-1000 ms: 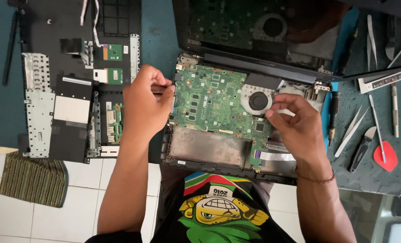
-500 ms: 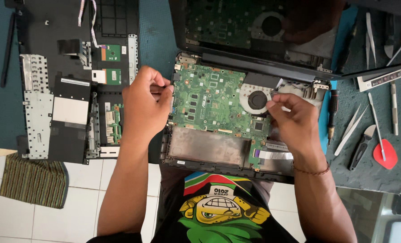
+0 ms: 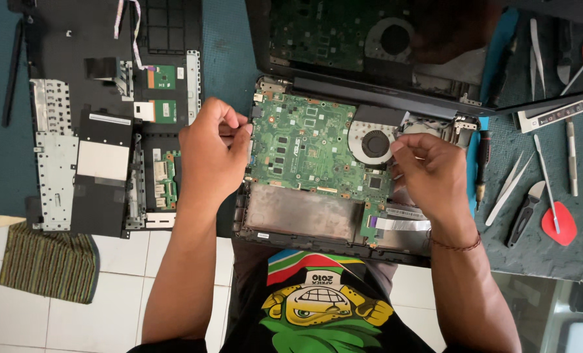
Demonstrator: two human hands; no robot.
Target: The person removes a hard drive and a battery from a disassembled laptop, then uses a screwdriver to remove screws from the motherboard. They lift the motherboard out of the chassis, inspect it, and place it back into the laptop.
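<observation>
- Nearest me, beyond the printed shirt, I see the open laptop base [image 3: 304,225] lying at the table's front edge, its dark empty bay towards me
- At its left side my left hand [image 3: 213,153] is curled almost closed, fingertips pinched at the left edge of the green motherboard [image 3: 304,147]; what they grip I cannot tell
- On the right my right hand [image 3: 432,173] is likewise bent nearly shut, fingertips together beside the round cooling fan [image 3: 373,144], with nothing clearly seen between them
- Left of the base lies a removed black keyboard frame [image 3: 102,124] with small green boards
- Further right, tweezers [image 3: 508,186], a red pick [image 3: 559,223] and a screwdriver [image 3: 482,167] lie on the teal mat [image 3: 540,261]
- Farthest, the laptop screen [image 3: 370,46] leans back, mirroring the board
</observation>
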